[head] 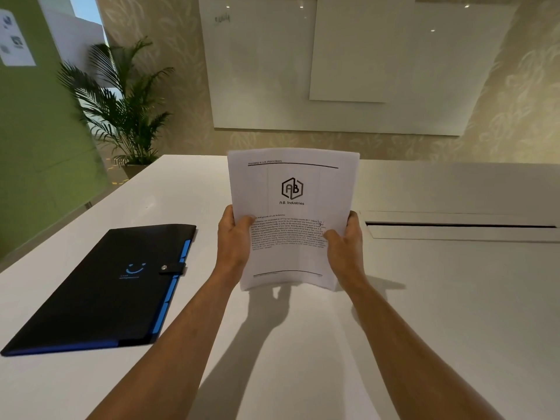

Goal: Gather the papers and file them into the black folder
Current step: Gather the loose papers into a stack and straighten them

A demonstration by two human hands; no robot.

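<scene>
Holding the papers (293, 213) upright above the table (424, 328), you have both hands closed on them. Your left hand (235, 239) grips the left edge of the stack, with the thumb pressed on the front page and the other fingers hidden behind. Your right hand (345, 241) grips the right edge in the same way, thumb on the printed text. The two hands are level with each other, about at the middle height of the sheets.

The papers stand in front of you, lifted from the table, and their lower edge bends a little toward you. The front page shows a hexagon logo with the words "A.B. Industries", a block of small text under it, and a line near the top and near the bottom. A shadow of the papers and of your arms falls on the white table below.

To the left of your left arm, the black folder (100, 286) lies flat on the table, well apart from the papers. It is closed with a snap strap on its right side, blue tabs show along that edge, and a blue smile mark is on the cover.

At the far left a potted palm (121, 110) stands beyond the table corner. A whiteboard (348, 65) hangs on the far wall.
</scene>
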